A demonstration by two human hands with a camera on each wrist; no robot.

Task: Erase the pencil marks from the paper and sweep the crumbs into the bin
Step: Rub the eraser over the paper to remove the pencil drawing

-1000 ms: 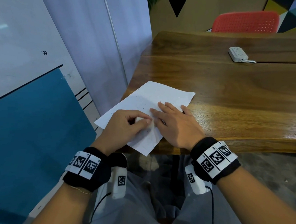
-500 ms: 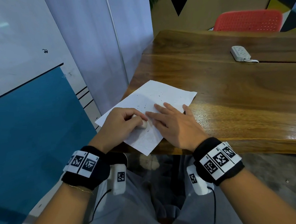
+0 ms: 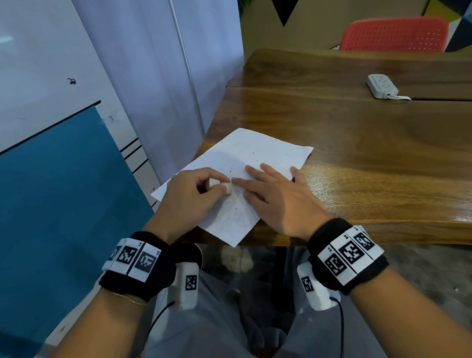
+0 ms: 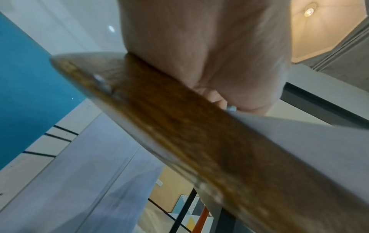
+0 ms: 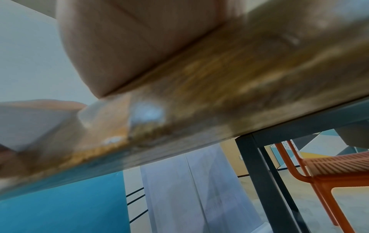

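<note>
A sheet of paper (image 3: 258,160) lay at the near left corner of a wooden table (image 3: 366,147), one corner overhanging the edge. The right hand (image 3: 275,195) pressed it flat with fingers extended, while the left hand (image 3: 191,196) pinched a white eraser (image 3: 224,185) against the sheet amid scattered dark crumbs (image 3: 230,170).

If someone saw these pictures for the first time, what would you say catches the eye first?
Two hands meet on a white paper at the near left corner of the wooden table: the left hand pinches a white eraser, the right hand lies flat, holding the sheet. Dark crumbs dot the paper; farther off lie a white power strip and a red chair.
</note>
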